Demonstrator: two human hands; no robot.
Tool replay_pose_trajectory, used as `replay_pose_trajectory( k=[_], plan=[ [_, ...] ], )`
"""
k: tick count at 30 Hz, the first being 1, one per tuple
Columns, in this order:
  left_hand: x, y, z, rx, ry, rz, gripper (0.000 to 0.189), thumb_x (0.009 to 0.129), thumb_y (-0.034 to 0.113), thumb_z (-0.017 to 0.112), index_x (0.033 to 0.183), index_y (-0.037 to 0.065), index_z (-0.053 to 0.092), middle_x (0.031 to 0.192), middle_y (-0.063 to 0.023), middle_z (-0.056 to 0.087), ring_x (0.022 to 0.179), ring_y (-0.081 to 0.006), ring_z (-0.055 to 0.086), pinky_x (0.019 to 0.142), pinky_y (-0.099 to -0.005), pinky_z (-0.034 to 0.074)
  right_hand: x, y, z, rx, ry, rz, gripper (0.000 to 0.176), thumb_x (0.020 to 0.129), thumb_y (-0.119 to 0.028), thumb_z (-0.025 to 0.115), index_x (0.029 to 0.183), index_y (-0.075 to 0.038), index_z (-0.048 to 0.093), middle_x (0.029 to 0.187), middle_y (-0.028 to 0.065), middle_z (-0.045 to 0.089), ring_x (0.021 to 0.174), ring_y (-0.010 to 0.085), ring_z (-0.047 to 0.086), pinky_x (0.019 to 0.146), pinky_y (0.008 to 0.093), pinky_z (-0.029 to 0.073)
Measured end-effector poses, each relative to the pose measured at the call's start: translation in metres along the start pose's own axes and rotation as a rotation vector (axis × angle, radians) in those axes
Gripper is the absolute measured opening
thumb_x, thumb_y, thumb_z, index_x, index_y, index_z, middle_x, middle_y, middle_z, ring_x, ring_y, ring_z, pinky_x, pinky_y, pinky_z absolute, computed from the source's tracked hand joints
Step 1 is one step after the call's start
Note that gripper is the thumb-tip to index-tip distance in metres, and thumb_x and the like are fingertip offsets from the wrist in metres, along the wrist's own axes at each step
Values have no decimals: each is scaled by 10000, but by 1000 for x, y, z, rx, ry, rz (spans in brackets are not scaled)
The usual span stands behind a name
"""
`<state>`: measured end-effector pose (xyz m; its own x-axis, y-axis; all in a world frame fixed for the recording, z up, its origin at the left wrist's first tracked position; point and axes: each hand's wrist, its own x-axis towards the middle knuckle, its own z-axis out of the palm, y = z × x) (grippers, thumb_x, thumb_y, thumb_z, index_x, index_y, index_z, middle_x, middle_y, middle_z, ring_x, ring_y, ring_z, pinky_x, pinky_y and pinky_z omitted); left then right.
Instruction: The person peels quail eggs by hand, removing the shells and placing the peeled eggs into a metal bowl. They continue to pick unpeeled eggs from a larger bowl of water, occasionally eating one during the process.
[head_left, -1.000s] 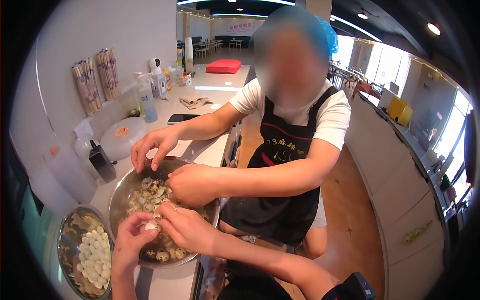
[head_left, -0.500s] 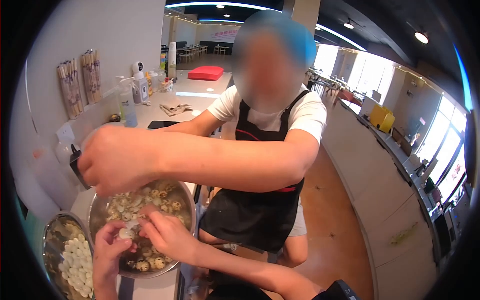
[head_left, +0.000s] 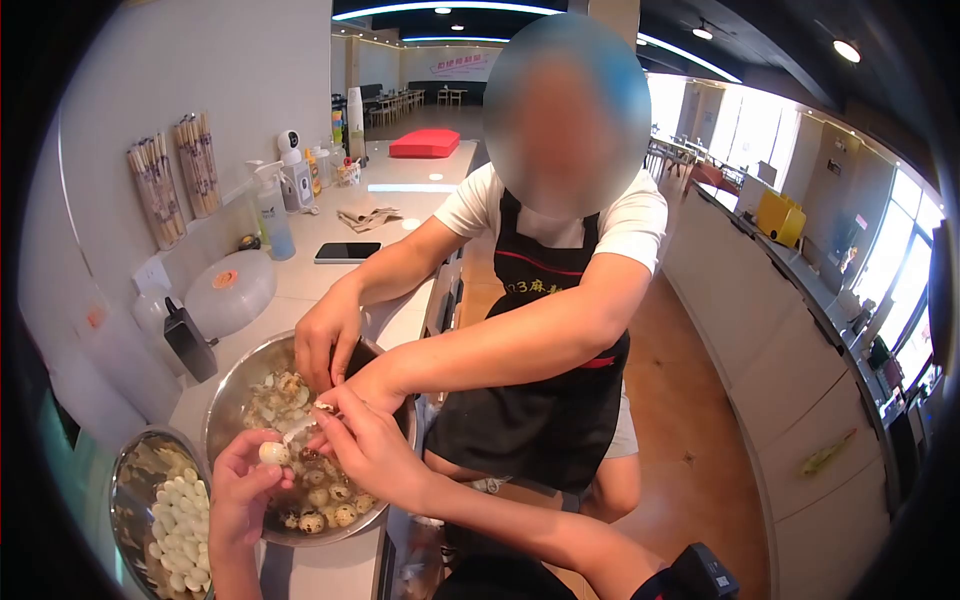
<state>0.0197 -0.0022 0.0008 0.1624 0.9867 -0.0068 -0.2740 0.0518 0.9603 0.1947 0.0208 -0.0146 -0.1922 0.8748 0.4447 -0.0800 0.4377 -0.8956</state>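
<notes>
My left hand (head_left: pixel 240 485) pinches a pale, peeled-looking quail egg (head_left: pixel 273 453) between thumb and fingers, over a steel bowl (head_left: pixel 214 410). Just to its right, my right hand (head_left: pixel 375 458) has its fingertips closed on a strip of whitish eggshell (head_left: pixel 300 430), which hangs towards the egg. Speckled quail eggs (head_left: pixel 313 522) and shell bits lie in the water of the bowl below. A second steel bowl (head_left: pixel 122 500) at the left holds many white peeled eggs (head_left: pixel 180 525).
Across the bowl sits a co-worker in a black apron (head_left: pixel 535 400), with both hands (head_left: pixel 328 338) in the bowl close to mine. Behind the bowl are a black box-shaped object (head_left: pixel 188 342), a round clear lid (head_left: pixel 230 290), a phone (head_left: pixel 348 253) and a pump bottle (head_left: pixel 273 215).
The co-worker's raised arm has come down from the left, so both their hands are in the bowl. My view has shifted slightly; my hands stay together over the bowl.
</notes>
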Motion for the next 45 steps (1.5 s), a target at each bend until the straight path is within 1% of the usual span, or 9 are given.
replay_pose_trajectory(
  k=[10,17,24,29,33,35,36,39,45],
  plan=[
    [4,0,-1,-65,44,60,309,703,-4,593,994,21,491,843,-54,543,652,-128,570,587,-211,489,-1,6,-1,-38,70,-137,148,879,-86,418,959,35,448,820,116,558,774,162,610,608,248,486],
    [5,-4,-8,-133,30,59,314,707,20,592,999,14,478,796,-45,539,622,-105,538,561,-187,473,6,10,-3,319,45,99,188,884,-144,424,975,20,439,762,96,547,643,133,594,520,231,466],
    [10,-5,-12,-262,98,82,285,710,-27,569,973,37,482,796,-52,530,634,-113,545,561,-184,483,6,11,-8,439,9,176,177,904,-152,394,999,-2,397,873,96,496,700,153,584,599,240,488],
    [9,-5,-11,-266,102,79,284,710,-11,575,971,39,475,810,-52,519,647,-127,536,565,-194,469,5,7,-6,555,136,147,179,894,-164,420,963,1,417,822,72,501,640,117,567,554,208,471],
    [5,0,-8,-192,13,7,278,724,17,575,986,24,479,893,-99,552,699,-135,541,626,-203,469,2,5,-3,166,21,59,112,839,-102,474,869,6,466,674,103,539,636,147,568,539,274,436],
    [5,-3,-11,-154,-27,-11,297,738,34,567,1022,12,485,975,-129,556,712,-134,544,633,-196,469,5,5,-1,-156,44,-173,131,799,-101,512,846,15,472,660,158,533,633,223,570,571,325,432],
    [5,-3,-13,-190,-72,-20,314,748,39,560,1050,2,479,998,-137,552,719,-133,550,645,-197,474,4,3,-2,-116,29,-81,150,772,-105,530,837,22,483,695,183,539,644,279,565,600,349,433],
    [7,0,-16,-253,-152,-65,368,787,58,533,1134,-25,445,1038,-147,544,772,-133,566,701,-207,484,5,0,-3,-148,-47,-25,158,776,-106,544,835,35,502,729,161,565,701,233,598,631,315,460],
    [8,4,-13,-262,-138,-106,408,793,90,537,1169,-22,426,1067,-155,533,870,-153,570,750,-218,488,5,-6,-3,-247,-105,31,142,762,-83,538,818,39,489,690,137,566,640,215,598,581,297,463]
  ],
)
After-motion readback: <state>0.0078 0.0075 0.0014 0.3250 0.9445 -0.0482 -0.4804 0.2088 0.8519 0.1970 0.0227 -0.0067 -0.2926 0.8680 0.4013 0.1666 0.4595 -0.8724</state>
